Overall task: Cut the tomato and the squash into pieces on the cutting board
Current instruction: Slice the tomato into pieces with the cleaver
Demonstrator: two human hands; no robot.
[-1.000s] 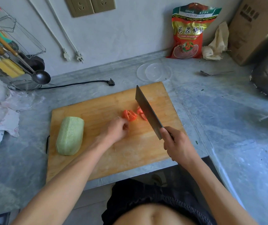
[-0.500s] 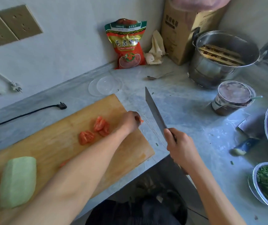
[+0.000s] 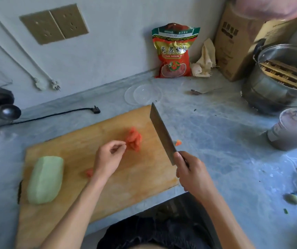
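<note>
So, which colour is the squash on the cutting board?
The squash is pale green, seen in the head view.

The frame holds one rectangular wooden cutting board (image 3: 75, 159), one peeled pale-green squash (image 3: 45, 180), one steel cleaver (image 3: 162, 133), one blurred pile of red tomato pieces (image 3: 134, 139) plus two stray red pieces, one red foil bag (image 3: 174, 53), one brown cardboard box (image 3: 237, 42) and two white hanging plugs (image 3: 48, 84).
</note>
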